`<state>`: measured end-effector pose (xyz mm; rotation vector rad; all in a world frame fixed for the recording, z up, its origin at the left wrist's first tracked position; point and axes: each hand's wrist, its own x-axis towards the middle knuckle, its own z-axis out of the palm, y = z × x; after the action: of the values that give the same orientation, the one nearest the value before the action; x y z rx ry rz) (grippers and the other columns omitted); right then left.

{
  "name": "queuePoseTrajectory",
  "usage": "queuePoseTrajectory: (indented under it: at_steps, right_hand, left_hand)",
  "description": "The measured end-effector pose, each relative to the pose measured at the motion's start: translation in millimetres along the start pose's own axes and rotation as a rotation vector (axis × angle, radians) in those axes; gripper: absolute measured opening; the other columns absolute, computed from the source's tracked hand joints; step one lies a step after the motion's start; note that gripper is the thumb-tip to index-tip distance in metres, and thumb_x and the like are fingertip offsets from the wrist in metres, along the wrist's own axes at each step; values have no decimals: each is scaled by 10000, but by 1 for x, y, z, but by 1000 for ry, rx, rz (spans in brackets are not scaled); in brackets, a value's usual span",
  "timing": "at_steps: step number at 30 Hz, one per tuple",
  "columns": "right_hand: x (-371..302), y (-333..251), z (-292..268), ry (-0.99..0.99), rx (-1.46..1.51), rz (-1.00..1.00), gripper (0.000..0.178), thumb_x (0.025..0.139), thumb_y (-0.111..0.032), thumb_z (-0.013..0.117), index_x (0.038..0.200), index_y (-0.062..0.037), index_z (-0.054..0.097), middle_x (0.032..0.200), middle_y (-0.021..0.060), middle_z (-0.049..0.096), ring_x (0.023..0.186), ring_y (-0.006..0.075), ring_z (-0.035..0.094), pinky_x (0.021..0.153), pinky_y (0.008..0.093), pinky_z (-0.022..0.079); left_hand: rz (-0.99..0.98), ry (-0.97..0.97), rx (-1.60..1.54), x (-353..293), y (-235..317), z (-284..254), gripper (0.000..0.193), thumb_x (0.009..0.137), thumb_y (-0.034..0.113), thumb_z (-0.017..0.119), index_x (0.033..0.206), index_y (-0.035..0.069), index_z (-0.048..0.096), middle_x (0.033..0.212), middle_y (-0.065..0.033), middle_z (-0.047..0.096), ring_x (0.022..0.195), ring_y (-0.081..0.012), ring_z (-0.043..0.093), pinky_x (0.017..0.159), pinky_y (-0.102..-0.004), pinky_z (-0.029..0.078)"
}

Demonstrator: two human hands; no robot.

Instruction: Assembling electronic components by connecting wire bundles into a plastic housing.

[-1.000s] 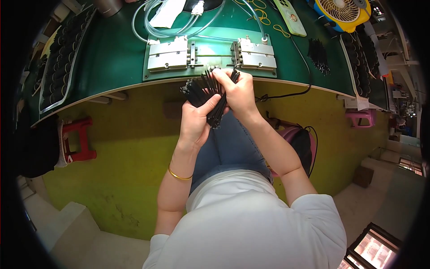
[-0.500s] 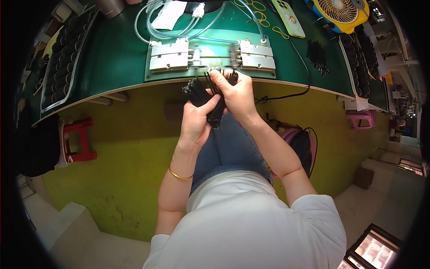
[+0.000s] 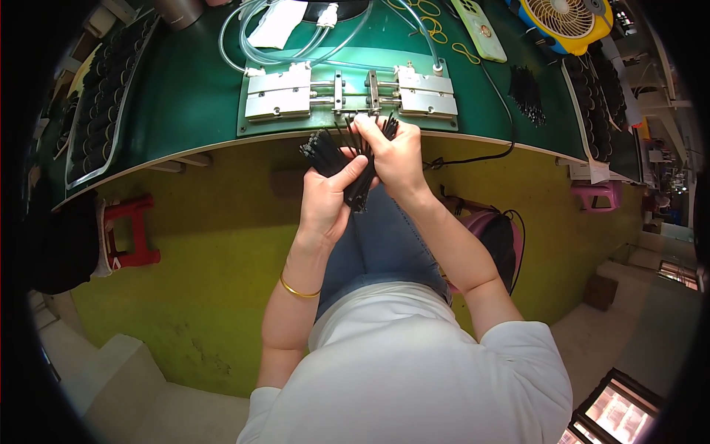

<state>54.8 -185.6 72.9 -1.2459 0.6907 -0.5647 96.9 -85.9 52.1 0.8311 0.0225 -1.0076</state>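
Note:
Thin black cables fill both of my hands at the front edge of the green bench. My left hand is closed around a thick cable bundle, its thumb pressing on top. My right hand pinches near the fixture, with several black strands sticking up between and beside its fingers. Just beyond the fingertips is a pneumatic clamping fixture: a left silver cylinder block and a right silver block face each other. Between them stand the left jaw and right jaw, a small gap apart. The pinched cable end is hard to make out.
Clear air hoses loop behind the fixture. At the right lie a phone, another black cable bundle and a yellow-blue fan. A tray of tied black coils stands left. A red stool is below.
The two jaws, blurred and farther apart before, now stand closer together and sharp. My right hand has shifted very slightly right; my left hand stays nearly still.

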Motion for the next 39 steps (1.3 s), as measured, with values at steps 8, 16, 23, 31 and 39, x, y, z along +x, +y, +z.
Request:
queuePoseTrajectory:
  at_steps: [8, 16, 23, 31, 39]
  right_hand:
    - [-2, -2, -1, -36, -11, -15, 195, 824, -161, 586, 736, 11, 607, 626, 39, 588, 532, 102, 585, 443, 204, 463]
    - [-8, -8, 0, -52, -101, -47, 191, 824, -168, 581, 765, 10, 614, 634, 47, 600, 553, 108, 603, 420, 197, 446]
    - [-6, -6, 3, 25, -46, 3, 195, 820, -167, 573, 759, 10, 626, 613, 41, 598, 519, 90, 586, 363, 197, 404]
    - [-1, -1, -2, 9, -116, -60, 222, 822, -188, 575, 713, 0, 621, 583, 19, 575, 429, 46, 486, 311, 194, 332]
    - [-3, -4, 2, 38, -38, -50, 206, 818, -165, 576, 696, -6, 624, 550, -15, 532, 437, 35, 444, 357, 188, 319]
  left_hand:
    - [-26, 1, -36, -3, 3, 3, 107, 799, 11, 581, 883, -32, 529, 824, -87, 574, 710, -162, 597, 640, -303, 542]
    - [-27, 7, -25, -3, 2, -1, 111, 795, 8, 583, 883, -33, 529, 820, -89, 578, 706, -168, 601, 624, -305, 543]
    - [-21, 39, -28, -2, 3, 3, 115, 789, -1, 588, 884, -33, 530, 815, -91, 579, 707, -171, 604, 619, -311, 549]
    - [-35, 34, -22, 2, 1, 0, 113, 787, 2, 592, 877, -26, 529, 805, -86, 575, 703, -170, 602, 627, -313, 549]
    - [-65, 10, -92, 0, 3, 3, 106, 787, 18, 597, 862, -8, 527, 797, -76, 567, 707, -169, 595, 655, -324, 541]
